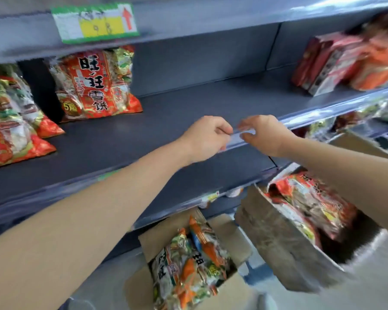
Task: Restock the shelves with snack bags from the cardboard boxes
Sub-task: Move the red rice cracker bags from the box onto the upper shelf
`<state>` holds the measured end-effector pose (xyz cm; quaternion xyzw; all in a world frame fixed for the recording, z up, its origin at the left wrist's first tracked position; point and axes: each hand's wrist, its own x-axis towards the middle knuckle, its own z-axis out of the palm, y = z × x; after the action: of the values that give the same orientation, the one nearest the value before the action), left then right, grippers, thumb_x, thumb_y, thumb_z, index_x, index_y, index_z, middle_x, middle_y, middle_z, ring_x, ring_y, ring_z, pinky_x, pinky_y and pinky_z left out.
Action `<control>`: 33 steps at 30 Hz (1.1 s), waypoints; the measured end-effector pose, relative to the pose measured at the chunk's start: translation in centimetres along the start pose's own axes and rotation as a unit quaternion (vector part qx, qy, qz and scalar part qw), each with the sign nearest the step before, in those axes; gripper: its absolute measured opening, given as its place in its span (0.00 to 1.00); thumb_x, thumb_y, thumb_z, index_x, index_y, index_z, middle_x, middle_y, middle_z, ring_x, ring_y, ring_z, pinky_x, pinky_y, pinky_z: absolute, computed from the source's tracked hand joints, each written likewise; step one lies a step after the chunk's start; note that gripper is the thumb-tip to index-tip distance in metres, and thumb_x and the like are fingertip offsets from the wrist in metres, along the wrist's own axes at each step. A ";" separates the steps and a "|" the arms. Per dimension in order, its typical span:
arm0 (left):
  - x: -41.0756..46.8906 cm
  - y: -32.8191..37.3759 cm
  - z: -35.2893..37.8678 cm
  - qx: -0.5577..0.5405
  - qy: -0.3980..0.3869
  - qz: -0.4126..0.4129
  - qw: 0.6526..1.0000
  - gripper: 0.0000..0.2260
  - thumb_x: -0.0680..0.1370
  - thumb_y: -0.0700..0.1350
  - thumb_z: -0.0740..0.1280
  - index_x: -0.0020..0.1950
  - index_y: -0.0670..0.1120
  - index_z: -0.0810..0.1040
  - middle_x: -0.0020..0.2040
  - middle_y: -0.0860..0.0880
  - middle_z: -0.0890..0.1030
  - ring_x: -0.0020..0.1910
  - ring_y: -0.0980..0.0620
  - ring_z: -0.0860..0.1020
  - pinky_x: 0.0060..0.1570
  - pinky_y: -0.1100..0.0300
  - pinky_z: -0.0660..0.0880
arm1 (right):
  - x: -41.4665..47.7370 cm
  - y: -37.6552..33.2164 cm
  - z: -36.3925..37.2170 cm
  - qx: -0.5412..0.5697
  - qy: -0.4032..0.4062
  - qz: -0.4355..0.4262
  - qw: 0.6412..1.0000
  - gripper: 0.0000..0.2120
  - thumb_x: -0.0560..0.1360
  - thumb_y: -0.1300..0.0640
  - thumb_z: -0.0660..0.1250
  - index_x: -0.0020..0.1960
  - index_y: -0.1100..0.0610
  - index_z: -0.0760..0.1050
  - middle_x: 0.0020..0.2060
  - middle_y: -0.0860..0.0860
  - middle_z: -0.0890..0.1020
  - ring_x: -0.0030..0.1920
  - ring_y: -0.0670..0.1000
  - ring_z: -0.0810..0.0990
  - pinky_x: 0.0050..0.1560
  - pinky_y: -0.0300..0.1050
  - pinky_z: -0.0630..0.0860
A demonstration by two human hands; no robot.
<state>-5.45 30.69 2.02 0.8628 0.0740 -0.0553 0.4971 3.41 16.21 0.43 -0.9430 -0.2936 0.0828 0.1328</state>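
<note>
At shelf edge, left hand, right hand pinch clear strip; boxed snack bags below.

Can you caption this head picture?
Left hand and right hand pinch the clear strip on the shelf above boxes of snack bags.

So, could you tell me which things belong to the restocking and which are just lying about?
Job: left box, right box, snack bags, shelf, left hand and right hand pinching its edge strip.
Just there: price tag, red packs far right.
</note>
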 end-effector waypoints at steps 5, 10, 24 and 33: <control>2.2 5.3 12.1 -0.018 -0.106 -0.022 0.994 0.10 0.78 0.35 0.62 0.59 0.36 0.76 0.47 0.41 0.79 0.39 0.47 0.77 0.44 0.55 0.77 | -5.5 11.4 -2.3 -0.040 -0.079 0.076 0.993 0.17 0.77 0.57 0.57 0.59 0.63 0.78 0.60 0.58 0.79 0.60 0.58 0.77 0.60 0.47 0.72; 5.5 6.1 21.7 -0.046 -0.156 -0.154 0.975 0.09 0.79 0.37 0.63 0.58 0.39 0.75 0.43 0.42 0.77 0.37 0.50 0.76 0.39 0.60 0.75 | -7.8 20.1 -0.6 -0.061 -0.166 0.127 0.976 0.14 0.79 0.59 0.58 0.60 0.62 0.78 0.59 0.57 0.79 0.60 0.57 0.77 0.59 0.47 0.73; 12.3 2.5 34.6 -0.096 -0.079 -0.423 0.898 0.29 0.76 0.49 0.69 0.73 0.42 0.63 0.69 0.41 0.70 0.61 0.42 0.75 0.57 0.51 0.77 | -4.6 36.3 8.7 -0.012 -0.324 0.195 0.925 0.26 0.79 0.46 0.60 0.68 0.65 0.69 0.65 0.58 0.74 0.61 0.57 0.75 0.56 0.43 0.69; 15.2 1.5 37.1 -0.153 -0.038 -0.472 0.867 0.32 0.76 0.45 0.70 0.75 0.43 0.58 0.73 0.39 0.63 0.69 0.37 0.67 0.61 0.43 0.72 | -2.5 39.5 11.3 0.168 -0.376 0.319 0.854 0.37 0.76 0.36 0.58 0.76 0.59 0.58 0.70 0.57 0.70 0.68 0.59 0.70 0.70 0.54 0.65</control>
<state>8.99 -1.07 -17.82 0.6348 0.4612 -0.3043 0.5402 19.77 -14.24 -21.89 -0.8450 0.0138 0.5173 0.1348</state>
